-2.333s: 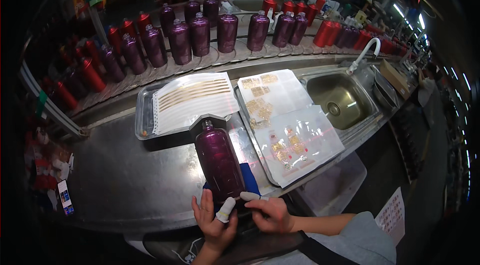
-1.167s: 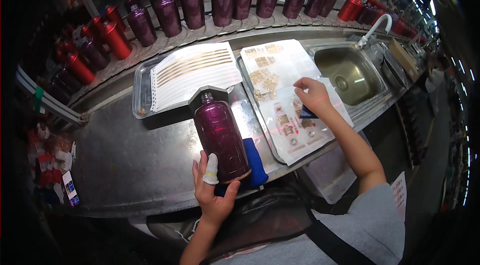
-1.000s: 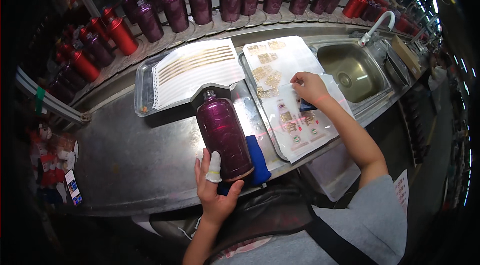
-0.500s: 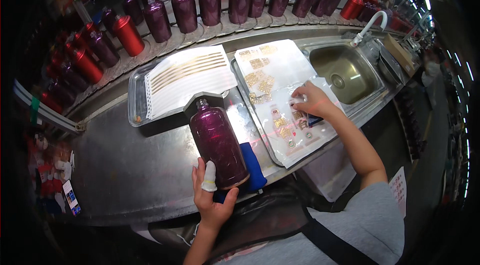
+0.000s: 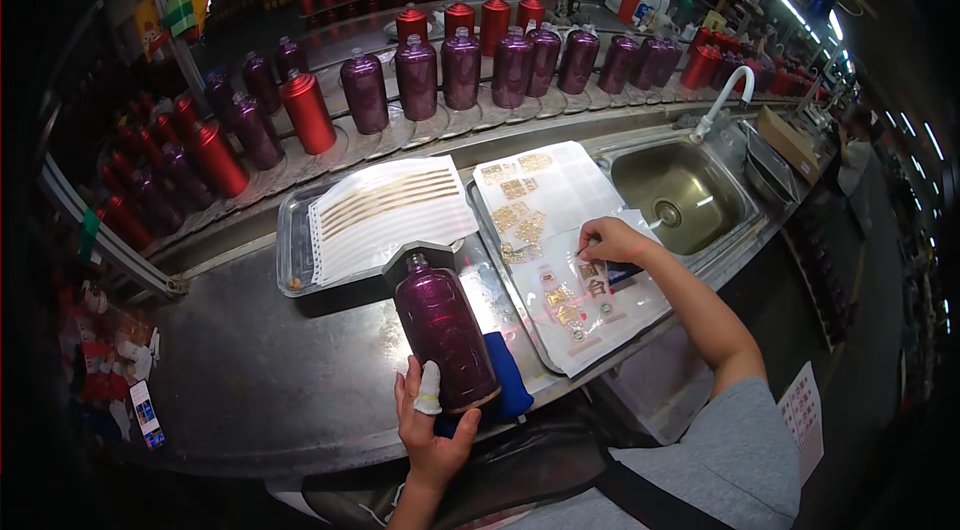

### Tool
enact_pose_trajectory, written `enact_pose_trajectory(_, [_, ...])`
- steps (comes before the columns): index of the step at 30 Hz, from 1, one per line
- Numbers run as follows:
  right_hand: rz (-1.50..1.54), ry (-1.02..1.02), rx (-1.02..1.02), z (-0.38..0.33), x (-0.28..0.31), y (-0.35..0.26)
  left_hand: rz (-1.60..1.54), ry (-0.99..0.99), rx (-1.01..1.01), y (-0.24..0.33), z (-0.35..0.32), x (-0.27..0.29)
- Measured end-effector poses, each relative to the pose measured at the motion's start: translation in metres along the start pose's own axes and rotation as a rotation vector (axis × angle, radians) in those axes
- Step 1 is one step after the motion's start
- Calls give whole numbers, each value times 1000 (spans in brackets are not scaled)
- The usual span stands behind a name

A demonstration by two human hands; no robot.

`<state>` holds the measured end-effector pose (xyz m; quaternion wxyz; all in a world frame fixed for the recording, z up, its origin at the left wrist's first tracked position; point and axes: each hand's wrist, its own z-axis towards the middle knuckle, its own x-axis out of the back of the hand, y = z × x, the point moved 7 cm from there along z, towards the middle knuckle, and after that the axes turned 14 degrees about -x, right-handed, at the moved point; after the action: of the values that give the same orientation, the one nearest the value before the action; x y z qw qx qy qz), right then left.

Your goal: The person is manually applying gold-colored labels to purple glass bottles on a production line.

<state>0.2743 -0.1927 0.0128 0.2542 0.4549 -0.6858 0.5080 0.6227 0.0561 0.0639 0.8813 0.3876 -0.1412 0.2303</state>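
A glossy purple bottle (image 5: pixel 447 340) lies tilted, its neck pointing away, in a grey angled holder (image 5: pixel 405 255). My left hand (image 5: pixel 430 430) is at its base, fingers spread along the left side and the thumb near the bottom edge. A white covering sits on one finger. My right hand (image 5: pixel 612 242), over the tray on the right, has thumb and fingertips pinched at the top of a clear decal (image 5: pixel 594 282) with dark-gold characters. Beside that decal lies another clear gold decal (image 5: pixel 562 308). White backing paper (image 5: pixel 640 315) is under both.
Gold strips lie on white paper (image 5: pixel 455 220) in a clear tray (image 5: pixel 290 275). A blue cloth (image 5: pixel 508 380) is beside the bottle. Purple bottles (image 5: pixel 462 70) and red bottles (image 5: pixel 308 115) line a curved conveyor. To the right are a sink (image 5: pixel 700 180) and white tap (image 5: pixel 738 80).
The view has tilted upward, so the bench sits lower in the picture. My right hand's fingers have closed together at the decal's top. My left hand stays by the bottle's base.
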Motion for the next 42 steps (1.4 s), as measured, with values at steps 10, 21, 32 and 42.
enact_pose_trajectory(10, [219,243,61,-22,-9,-41,26,-10,-25,-16,-12,43])
enact_pose_trajectory(21, [785,617,54,-12,61,28,-45,9,11,-53,-42,88])
enact_pose_trajectory(32, [296,775,-662,70,9,220,-63,-26,24,-83,-63,126])
enact_pose_trajectory(42, [245,1187,-514,2,15,53,-7,-40,22,-106,-78,177])
